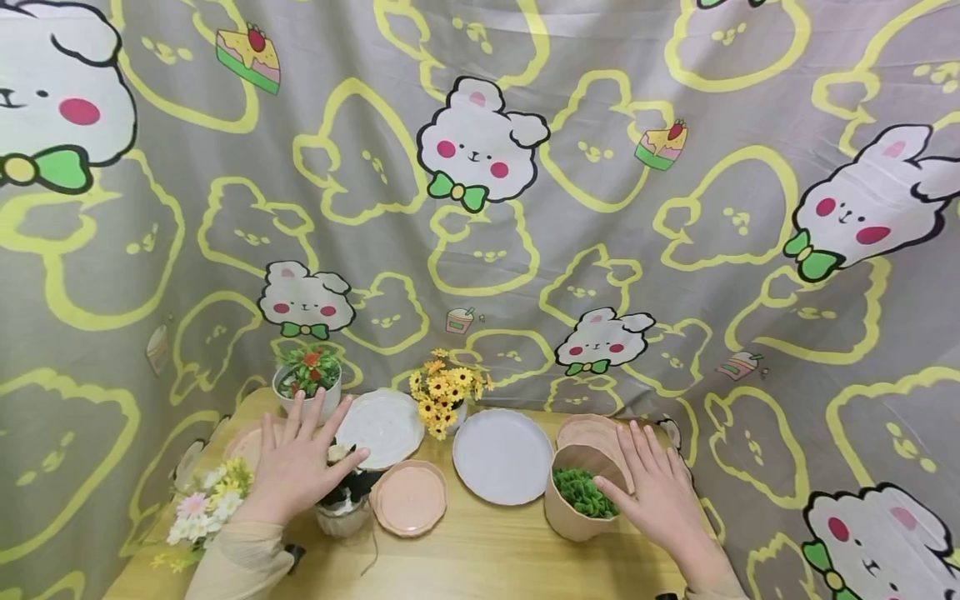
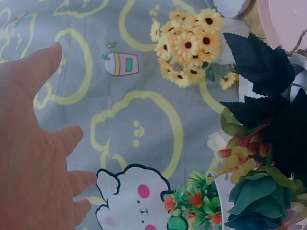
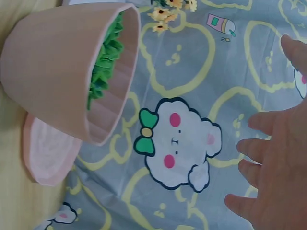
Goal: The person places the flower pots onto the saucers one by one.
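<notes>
My left hand [image 1: 300, 458] is held palm down with fingers spread, above a small pot [image 1: 343, 521] with dark leaves; it holds nothing. In the left wrist view these dark leaves [image 2: 264, 62] and a teal flower [image 2: 261, 196] stand to the right of the hand [image 2: 33, 139]. On the other side, my right hand [image 1: 660, 492] is likewise spread and holds nothing, overlapping the edge of a large pink pot [image 1: 570, 529] with green foliage [image 1: 585, 492]. The right wrist view has that pot [image 3: 48, 67] at left, with the hand [image 3: 280, 153] apart from it.
Along the back stand a red-flowered pot plant [image 1: 309, 375], a white plate [image 1: 382, 429], yellow flowers [image 1: 442, 392] and a grey plate [image 1: 502, 457]. Small pink saucers [image 1: 408, 500] lie among them. White and pink flowers [image 1: 206, 508] are at left. A patterned curtain [image 1: 510, 242] surrounds the wooden table [image 1: 465, 558].
</notes>
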The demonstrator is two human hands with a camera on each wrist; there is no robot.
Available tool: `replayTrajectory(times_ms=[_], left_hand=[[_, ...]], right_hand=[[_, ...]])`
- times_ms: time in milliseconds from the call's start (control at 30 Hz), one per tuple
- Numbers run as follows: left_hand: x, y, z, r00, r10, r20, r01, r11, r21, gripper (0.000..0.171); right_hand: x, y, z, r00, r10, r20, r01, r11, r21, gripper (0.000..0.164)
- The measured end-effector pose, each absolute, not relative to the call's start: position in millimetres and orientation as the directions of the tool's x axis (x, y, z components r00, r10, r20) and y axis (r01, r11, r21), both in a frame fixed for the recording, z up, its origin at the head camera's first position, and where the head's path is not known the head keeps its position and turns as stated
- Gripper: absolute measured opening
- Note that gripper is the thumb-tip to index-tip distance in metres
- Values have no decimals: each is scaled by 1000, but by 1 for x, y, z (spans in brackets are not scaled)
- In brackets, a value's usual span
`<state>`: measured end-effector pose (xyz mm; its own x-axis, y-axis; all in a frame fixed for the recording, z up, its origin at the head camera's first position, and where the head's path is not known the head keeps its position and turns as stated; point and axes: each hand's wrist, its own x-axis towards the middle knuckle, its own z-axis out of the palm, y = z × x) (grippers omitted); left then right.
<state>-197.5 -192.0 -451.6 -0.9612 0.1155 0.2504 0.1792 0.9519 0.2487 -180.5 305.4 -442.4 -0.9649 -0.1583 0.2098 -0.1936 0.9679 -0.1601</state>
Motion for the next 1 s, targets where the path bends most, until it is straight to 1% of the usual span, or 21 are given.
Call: replayTrajectory(times_ms=[367, 567, 733, 867, 1000], left_hand=[[-197, -190, -457, -965, 120, 232, 182, 946, 267, 87], [-197, -187, -461, -958, 133, 253, 202, 941, 272, 86], [-198, -185, -462, -944, 161, 287, 240, 934, 266, 80], [-201, -182, -462, -919, 212, 333, 306, 915, 261, 70], [-202, -175, -462, -860, 277, 429, 413, 871, 267, 58]], right_hand=[[-181, 310, -450, -968, -150, 200, -190, 961, -202, 88], [-179, 315, -453, -972, -134, 190, -175, 960, -217, 87], [-181, 319, -458, -972, -129, 196, -177, 952, -249, 86], [-186, 324, -466, -948, -137, 287, -240, 900, -364, 78], [-195, 333, -479, -901, -115, 418, -317, 833, -454, 66]])
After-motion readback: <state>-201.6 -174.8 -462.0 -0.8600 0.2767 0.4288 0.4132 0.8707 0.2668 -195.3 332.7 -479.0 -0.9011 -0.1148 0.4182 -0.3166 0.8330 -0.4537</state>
